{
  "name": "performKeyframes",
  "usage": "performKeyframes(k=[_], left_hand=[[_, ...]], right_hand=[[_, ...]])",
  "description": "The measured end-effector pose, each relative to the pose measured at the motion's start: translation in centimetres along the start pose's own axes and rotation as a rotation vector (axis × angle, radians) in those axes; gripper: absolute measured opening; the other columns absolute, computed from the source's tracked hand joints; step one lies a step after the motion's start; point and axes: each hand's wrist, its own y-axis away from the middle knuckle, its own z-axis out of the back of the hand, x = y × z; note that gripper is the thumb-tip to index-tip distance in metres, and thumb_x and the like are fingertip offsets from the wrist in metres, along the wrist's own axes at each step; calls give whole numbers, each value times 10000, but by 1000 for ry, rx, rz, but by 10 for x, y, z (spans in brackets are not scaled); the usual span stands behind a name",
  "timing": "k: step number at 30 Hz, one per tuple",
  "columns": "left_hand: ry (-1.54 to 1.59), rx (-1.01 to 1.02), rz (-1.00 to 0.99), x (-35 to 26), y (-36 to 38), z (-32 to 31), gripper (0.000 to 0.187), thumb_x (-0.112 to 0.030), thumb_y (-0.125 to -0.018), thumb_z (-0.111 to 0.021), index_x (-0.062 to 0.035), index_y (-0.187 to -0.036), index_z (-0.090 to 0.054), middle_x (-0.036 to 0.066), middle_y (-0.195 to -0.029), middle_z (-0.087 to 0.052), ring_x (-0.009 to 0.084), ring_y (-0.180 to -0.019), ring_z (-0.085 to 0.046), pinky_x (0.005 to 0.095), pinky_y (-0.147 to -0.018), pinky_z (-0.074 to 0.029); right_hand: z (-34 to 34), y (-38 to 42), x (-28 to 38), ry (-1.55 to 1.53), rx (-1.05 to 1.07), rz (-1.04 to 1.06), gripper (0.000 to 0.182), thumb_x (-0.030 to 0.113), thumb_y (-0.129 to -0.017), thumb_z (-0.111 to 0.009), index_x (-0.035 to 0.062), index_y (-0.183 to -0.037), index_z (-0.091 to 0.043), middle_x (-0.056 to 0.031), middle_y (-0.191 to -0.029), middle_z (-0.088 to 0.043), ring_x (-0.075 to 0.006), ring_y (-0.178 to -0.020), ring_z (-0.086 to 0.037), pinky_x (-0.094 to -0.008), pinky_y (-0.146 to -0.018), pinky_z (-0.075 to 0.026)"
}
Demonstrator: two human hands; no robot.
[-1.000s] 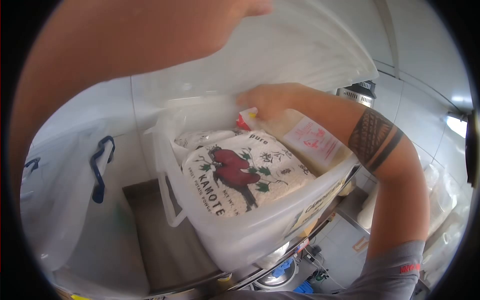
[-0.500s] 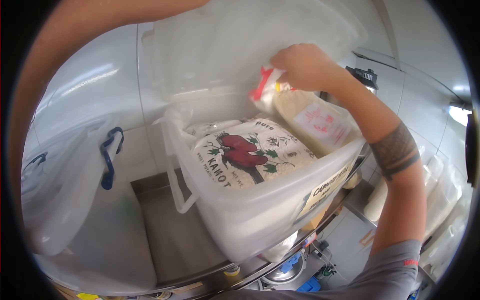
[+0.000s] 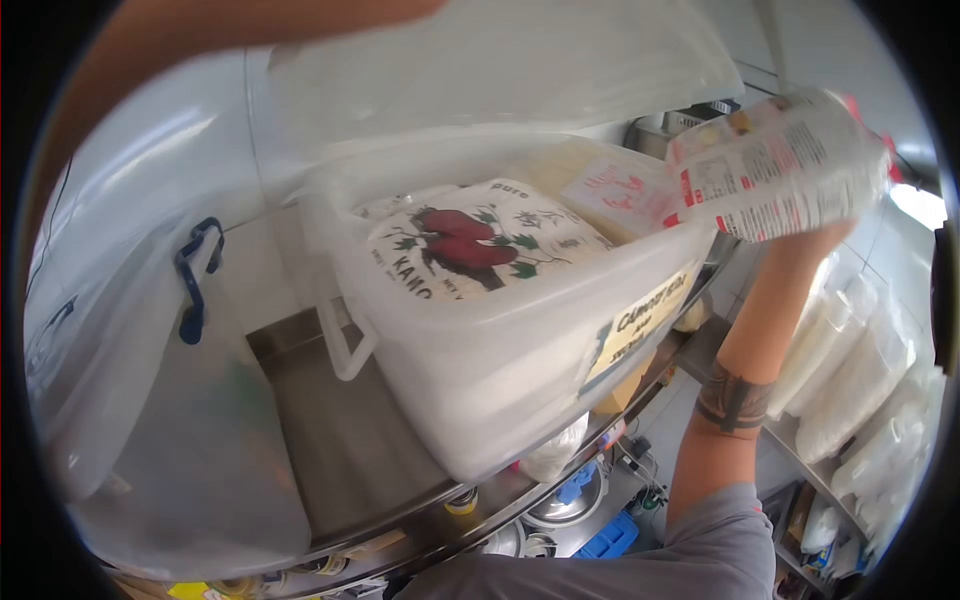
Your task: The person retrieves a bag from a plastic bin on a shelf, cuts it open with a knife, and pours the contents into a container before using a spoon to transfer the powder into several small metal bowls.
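My right hand [image 3: 828,238] is mostly hidden behind a white printed plastic packet [image 3: 780,165] with red edges, which it holds up to the right of the bin. Under it stands a large translucent plastic bin [image 3: 480,370] with a handwritten label [image 3: 640,325]. Inside lie a white bag of sweet potato starch [image 3: 480,245] with red tubers printed on it and a pale container [image 3: 590,155] with a red-printed label. The bin's lid [image 3: 500,80] is raised behind it. My left forearm [image 3: 250,25] crosses the top left toward the lid; its hand is outside the picture.
Another translucent bin [image 3: 190,440] with a blue latch [image 3: 195,280] stands at left on the metal shelf [image 3: 350,440]. Clear bags [image 3: 850,370] fill a rack at right. Below the shelf are metal pots [image 3: 570,505] and a blue object [image 3: 610,535].
My right hand has lifted the packet out of the back of the bin and moved it right, past the bin's edge. The view has shifted slightly.
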Motion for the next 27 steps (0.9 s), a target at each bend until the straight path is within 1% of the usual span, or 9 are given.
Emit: performKeyframes(k=[3, 5, 6, 9, 13, 18, 22, 24, 27], left_hand=[[-141, -127, -200, -1, 16, -40, 323, -219, -983, -670, 45, -1168, -646, 243, -887, -666, 415, -750, -651, 482, -691, -514], [-182, -234, -324, -2, 23, -49, 417, -268, -951, -729, 31, -1222, -620, 224, -923, -642, 441, -800, -629, 490, -705, -489], [5, -100, -287, -9, 28, -45, 465, -322, -951, -722, 42, -1220, -614, 217, -922, -645, 432, -810, -630, 487, -707, -485], [165, -22, -300, -19, 35, -45, 522, -386, -933, -725, 60, -1176, -606, 193, -895, -633, 414, -792, -616, 478, -685, -454], [127, 180, -289, -28, 36, -37, 464, -397, -924, -711, 24, -1084, -601, 175, -838, -587, 408, -745, -584, 469, -642, -421], [247, 376, -286, -31, 36, -31, 493, -446, -908, -706, 8, -1060, -594, 164, -852, -576, 394, -759, -577, 470, -631, -413], [230, 358, -298, -36, 37, -33, 606, -562, -884, -713, 10, -1049, -594, 171, -863, -585, 402, -768, -584, 472, -637, -426], [230, 379, -286, -36, 40, -34, 649, -603, -873, -716, 12, -1043, -598, 178, -872, -591, 406, -782, -596, 468, -646, -441], [4, 115, -405, -29, 43, -31, 764, -679, -796, -756, 8, -1101, -619, 192, -903, -611, 410, -846, -631, 446, -702, -480]], right_hand=[[49, 2, -12, -361, -57, -276, 555, 182, -896, -832, -1, -1372, -613, -104, -1248, -717, -185, -1078, -699, -324, -936, -573], [80, 13, -26, 514, 53, 56, 641, 259, -934, -804, -12, -1447, -533, -127, -1323, -680, -210, -1102, -696, -341, -942, -583], [84, 20, -31, 533, 48, 50, 641, 259, -934, -804, -12, -1447, -533, -127, -1323, -680, -210, -1102, -696, -341, -942, -583], [92, 27, -39, 333, -69, -94, 635, 313, -957, -756, 7, -1463, -522, -139, -1352, -655, -237, -1144, -675, -373, -975, -567], [108, 23, -32, -224, -194, -392, 635, 385, -989, -691, 33, -1483, -507, -155, -1390, -622, -273, -1200, -648, -416, -1019, -547], [127, 36, -20, -730, -93, -649, 644, 476, -1028, -609, 65, -1509, -489, -176, -1438, -580, -318, -1270, -614, -469, -1074, -521], [113, 45, -5, -793, -28, -759, 660, 548, -1059, -545, 91, -1530, -474, -192, -1477, -546, -355, -1326, -586, -512, -1118, -501], [82, 44, 22, -678, -115, -887, 653, 544, -1072, -527, 88, -1535, -471, -198, -1538, -501, -353, -1324, -585, -501, -1126, -493], [59, 65, 8, -795, -63, -934, 529, 439, -1094, -524, 57, -1459, -520, -228, -1533, -523, -351, -1267, -624, -455, -1076, -532]])
